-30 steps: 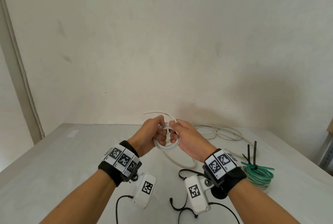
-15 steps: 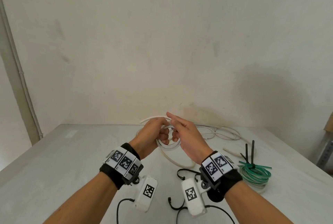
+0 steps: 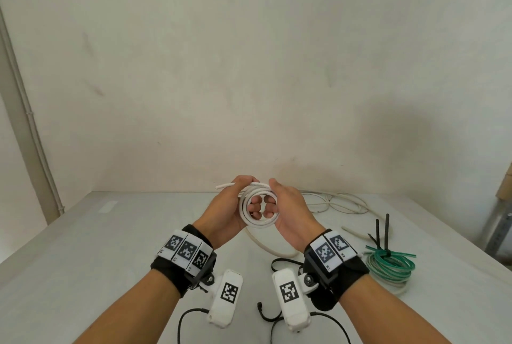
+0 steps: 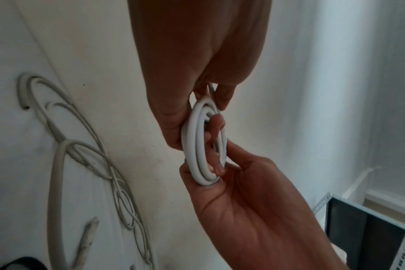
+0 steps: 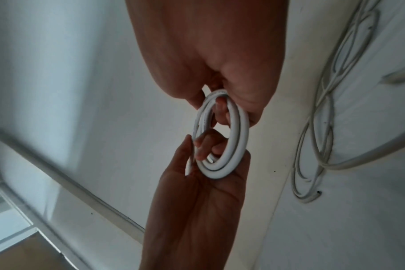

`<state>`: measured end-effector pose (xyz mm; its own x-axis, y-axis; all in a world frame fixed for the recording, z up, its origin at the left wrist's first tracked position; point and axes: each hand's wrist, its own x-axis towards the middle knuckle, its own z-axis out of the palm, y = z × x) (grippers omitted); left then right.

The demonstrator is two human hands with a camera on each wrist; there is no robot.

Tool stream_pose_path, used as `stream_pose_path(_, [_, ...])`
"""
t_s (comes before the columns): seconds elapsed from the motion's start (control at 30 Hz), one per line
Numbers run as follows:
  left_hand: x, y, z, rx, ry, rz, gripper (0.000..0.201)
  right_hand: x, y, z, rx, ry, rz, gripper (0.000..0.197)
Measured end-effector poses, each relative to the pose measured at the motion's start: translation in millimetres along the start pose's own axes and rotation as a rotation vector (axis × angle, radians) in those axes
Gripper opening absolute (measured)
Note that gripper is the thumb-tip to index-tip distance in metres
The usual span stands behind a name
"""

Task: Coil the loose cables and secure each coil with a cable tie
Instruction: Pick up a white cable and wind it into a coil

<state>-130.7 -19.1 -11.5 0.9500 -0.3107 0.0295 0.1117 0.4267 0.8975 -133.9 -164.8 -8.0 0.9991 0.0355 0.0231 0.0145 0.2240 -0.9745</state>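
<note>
A small coil of thick white cable (image 3: pixel 259 223) is held upright above the table, its opening facing me. My left hand (image 3: pixel 225 209) grips its left side with fingers curled through the ring, and a short free end (image 3: pixel 225 185) pokes out past the knuckles. My right hand (image 3: pixel 292 210) grips the right side, fingertips showing inside the ring. The rest of the cable (image 3: pixel 266 246) hangs from the coil down to the table. In the left wrist view the coil (image 4: pixel 193 146) is pinched between both hands; the right wrist view shows the coil (image 5: pixel 237 138) edge-on.
A green and white coil (image 3: pixel 390 264) bound with a black tie lies at the right, black tie tails (image 3: pixel 383 228) standing up from it. Loose thin white cable (image 3: pixel 336 202) sprawls near the wall. Another black tie (image 3: pixel 282 261) lies under my right wrist. A metal rack (image 3: pixel 498 227) stands at the far right.
My right hand went from reaching over the top with straight fingers to curling round the coil's right side. The coil now faces me and looks tighter.
</note>
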Motion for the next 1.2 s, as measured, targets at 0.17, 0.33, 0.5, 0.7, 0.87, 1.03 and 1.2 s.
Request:
stream_pose_path(0.17, [-2,0,-6,-0.011,-0.037,0.009,0.017,4,5,1,0.063,0.091,0.002,0.019])
stream_pose_path(0.33, [-3,6,-16,0.105,0.066,0.049,0.025,8,-3,-5,0.218,0.175,0.036,0.025])
stream_pose_path(0.5, [-11,26,-42,0.398,0.170,0.187,0.028,12,-12,-34,0.130,0.216,-0.001,0.023])
stream_pose_path(0.7, [11,32,-8,1.261,-0.020,0.413,0.030,7,-12,-12,-0.110,0.073,-0.009,0.021])
stream_pose_path(0.87, [31,20,-5,1.354,-0.012,0.477,0.033,9,-26,-3,0.028,0.099,0.020,0.023])
stream_pose_path(1.03, [31,17,-11,1.157,-0.022,0.520,0.032,10,-23,-1,0.050,0.109,-0.027,0.029])
stream_pose_path(1.2, [26,17,-6,0.918,0.025,0.544,0.042,12,-13,4,0.109,0.140,-0.109,0.026])
